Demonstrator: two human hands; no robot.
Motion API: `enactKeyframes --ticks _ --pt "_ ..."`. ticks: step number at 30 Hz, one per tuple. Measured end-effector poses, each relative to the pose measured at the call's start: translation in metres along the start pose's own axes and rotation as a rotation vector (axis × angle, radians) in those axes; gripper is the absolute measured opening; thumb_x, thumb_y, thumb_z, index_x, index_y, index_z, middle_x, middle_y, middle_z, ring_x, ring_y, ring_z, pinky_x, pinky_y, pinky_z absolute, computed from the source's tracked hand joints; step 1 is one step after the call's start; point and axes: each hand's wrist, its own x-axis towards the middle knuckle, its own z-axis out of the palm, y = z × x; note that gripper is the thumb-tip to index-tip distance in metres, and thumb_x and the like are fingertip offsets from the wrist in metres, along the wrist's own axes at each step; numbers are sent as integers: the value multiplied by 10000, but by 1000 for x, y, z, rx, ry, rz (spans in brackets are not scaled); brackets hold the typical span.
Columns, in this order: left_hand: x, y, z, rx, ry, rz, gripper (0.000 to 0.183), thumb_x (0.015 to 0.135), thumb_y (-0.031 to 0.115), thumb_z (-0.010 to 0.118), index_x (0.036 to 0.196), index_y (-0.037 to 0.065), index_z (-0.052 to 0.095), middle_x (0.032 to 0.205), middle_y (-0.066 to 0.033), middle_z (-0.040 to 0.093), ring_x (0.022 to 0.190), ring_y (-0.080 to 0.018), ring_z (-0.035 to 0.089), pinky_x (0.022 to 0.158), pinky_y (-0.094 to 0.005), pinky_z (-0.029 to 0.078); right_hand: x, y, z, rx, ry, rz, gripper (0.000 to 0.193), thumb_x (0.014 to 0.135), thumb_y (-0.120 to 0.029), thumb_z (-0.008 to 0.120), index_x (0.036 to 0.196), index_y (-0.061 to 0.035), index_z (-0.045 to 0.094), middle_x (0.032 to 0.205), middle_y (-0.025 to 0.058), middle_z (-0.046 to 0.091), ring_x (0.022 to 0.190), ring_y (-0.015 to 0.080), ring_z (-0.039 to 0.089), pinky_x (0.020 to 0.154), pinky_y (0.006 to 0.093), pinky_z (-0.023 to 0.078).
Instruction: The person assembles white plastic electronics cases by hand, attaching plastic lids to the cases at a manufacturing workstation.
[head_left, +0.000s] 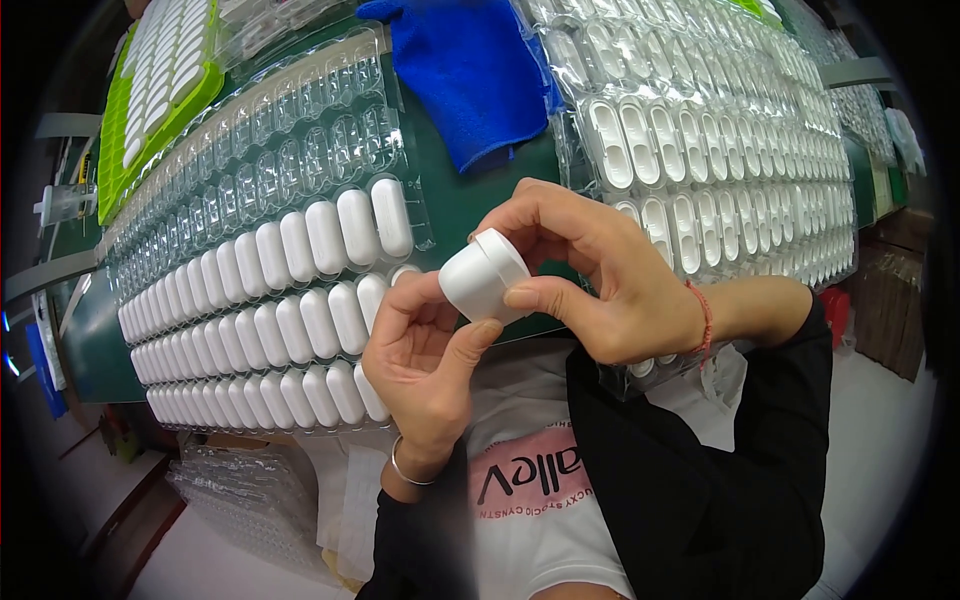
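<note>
Between my hands is a small white rounded plastic case (478,280), tilted, with a seam line running near its upper right end. My left hand (420,350) is closed on its lower left side, thumb and fingers pinching it. My right hand (595,270) grips the other end, with the thumb at the seam and fingers behind it, partly hidden. To the left, a clear blister tray (420,205) carries rows of smooth white oblong shells (297,250). On the right, another clear tray (570,110) holds rows of hollow white shells (612,145).
A blue cloth (470,80) lies on the green table (425,120) between the trays. At the far left stands a bright green tray (205,90) of white pieces. Stacked clear trays (245,500) sit below the table's left part. A grey strap (855,73) crosses the far right.
</note>
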Motion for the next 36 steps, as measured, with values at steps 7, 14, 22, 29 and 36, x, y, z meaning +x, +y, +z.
enactKeyframes --ticks 7,14,22,29,36 --pt "4 1 -13 -240 -60 -204 443 808 -9 733 1197 -67 530 1114 -119 623 1017 -179 627 931 -320 502 2 -7 -3 -20 -34 15 336 873 28 575 1204 46 520 1102 89 567 927 138 594 826 265 500" --pt "1 -1 -24 -375 -117 -322 566 858 73 707 1333 -60 431 1265 -163 574 1153 -239 589 1007 -374 478 14 -11 -11 -105 -39 40 396 858 -23 672 1233 -7 544 1087 76 616 885 116 606 777 255 501" --pt "6 5 -3 -277 -33 -159 472 901 21 636 1328 -46 448 1269 -136 566 1181 -208 565 1023 -349 458 7 -10 6 -688 194 -554 297 727 -17 781 1010 -39 694 869 119 682 686 222 651 574 285 506" --pt "16 58 -6 589 -240 416 345 764 -178 561 1058 -30 664 1105 -174 643 1058 -316 619 915 -381 499 97 -31 -89 -804 335 -422 157 854 1 633 1000 -29 683 846 49 704 668 85 599 601 240 469" --pt "41 131 57 478 -220 1116 142 795 183 697 829 50 732 804 -5 694 721 -148 636 662 -241 556 223 -63 -327 -1381 555 -426 179 862 -133 626 1021 -87 697 913 103 718 784 237 698 709 330 521"
